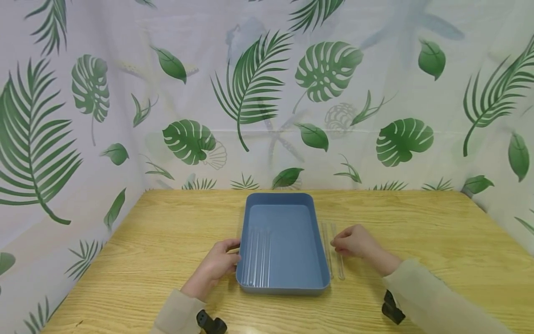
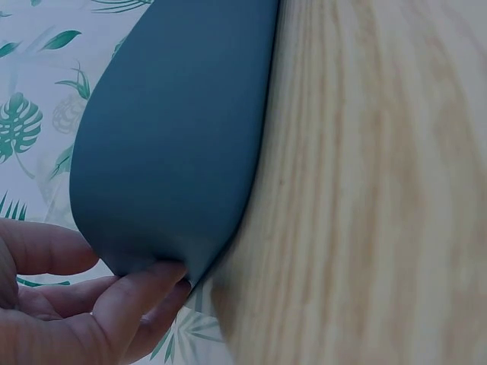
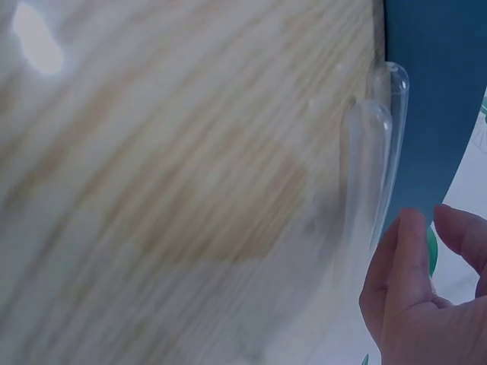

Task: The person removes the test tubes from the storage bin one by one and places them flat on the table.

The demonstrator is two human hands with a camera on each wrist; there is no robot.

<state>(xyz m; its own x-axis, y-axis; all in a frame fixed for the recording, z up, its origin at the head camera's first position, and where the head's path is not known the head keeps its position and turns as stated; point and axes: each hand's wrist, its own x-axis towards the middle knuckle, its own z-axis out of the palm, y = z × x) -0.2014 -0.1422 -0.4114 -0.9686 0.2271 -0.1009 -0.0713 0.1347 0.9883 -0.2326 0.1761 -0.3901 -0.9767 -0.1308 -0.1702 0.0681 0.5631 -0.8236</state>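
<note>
A blue tray (image 1: pixel 288 232) lies on the table with several clear glass test tubes (image 1: pixel 262 260) side by side along its left inside. My left hand (image 1: pixel 219 260) grips the tray's left wall; in the left wrist view its fingers (image 2: pixel 141 296) bend against the tray's outer corner. Right of the tray, two more clear test tubes (image 3: pixel 369 160) lie on the table, round ends toward me. Over the outer one hovers my right hand (image 1: pixel 353 242), fingertips close to the glass. The right wrist view shows a gap between thumb and index finger, with no tube visible in it.
The wooden table (image 1: pixel 179 213) carries the tray and tubes. A leaf-patterned cloth (image 1: pixel 267 93) hangs behind and along the sides. Dark wrist devices (image 1: pixel 392 308) are strapped near both sleeves.
</note>
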